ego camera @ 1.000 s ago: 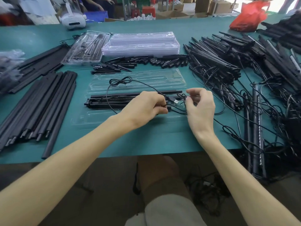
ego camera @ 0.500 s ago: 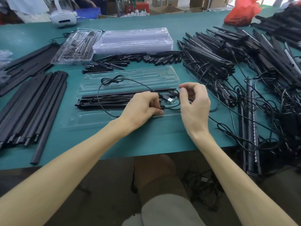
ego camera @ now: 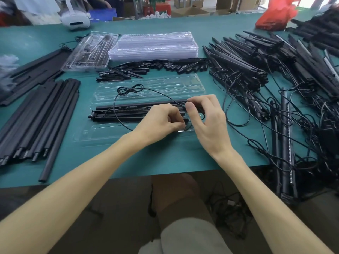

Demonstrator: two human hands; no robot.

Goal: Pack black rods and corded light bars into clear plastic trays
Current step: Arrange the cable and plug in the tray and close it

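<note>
An open clear plastic tray (ego camera: 110, 132) lies on the green table before me, its lid half (ego camera: 165, 85) folded back. Black rods and a light bar (ego camera: 128, 112) lie across its middle. A thin black cord (ego camera: 117, 99) loops from a knot near the lid back to my hands. My left hand (ego camera: 161, 121) pinches the cord's plug end at the tray's right part. My right hand (ego camera: 207, 121) pinches the cord just above it, beside the rods' right ends.
Long black rods (ego camera: 36, 121) are stacked at the left. Short black spikes (ego camera: 146, 68), a stack of empty trays (ego camera: 156, 44) and a packed tray (ego camera: 89, 50) sit behind. Tangled corded light bars (ego camera: 256, 70) fill the right side. The table edge (ego camera: 165, 173) is near.
Both hands have drawn closer together over the tray's right end, gathering the cord's end. The camera view shifted slightly.
</note>
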